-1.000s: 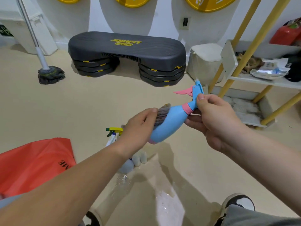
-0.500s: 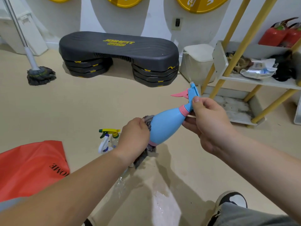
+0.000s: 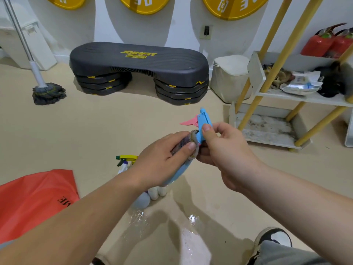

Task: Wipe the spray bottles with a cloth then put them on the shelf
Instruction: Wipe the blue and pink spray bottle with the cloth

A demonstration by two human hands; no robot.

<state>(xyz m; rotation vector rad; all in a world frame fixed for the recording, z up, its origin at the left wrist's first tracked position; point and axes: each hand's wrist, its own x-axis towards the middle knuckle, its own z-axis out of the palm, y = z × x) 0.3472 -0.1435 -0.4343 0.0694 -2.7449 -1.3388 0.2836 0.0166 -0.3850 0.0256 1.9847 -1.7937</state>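
My right hand (image 3: 219, 148) pinches the smooth blue plastic spray bottle (image 3: 203, 125); my left hand (image 3: 162, 159) curls the fuzzy grey cloth (image 3: 183, 143) around its neck.

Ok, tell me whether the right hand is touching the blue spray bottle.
Touching: the head view shows the right hand pinching the blue spray bottle by its sprayer head.

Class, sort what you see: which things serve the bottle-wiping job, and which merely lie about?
Job: blue plastic spray bottle with pink trigger, grey woven cloth, yellow-headed spray bottle, yellow-framed white shelf.
Lying about: grey string mop, black step platform, red printed bag.
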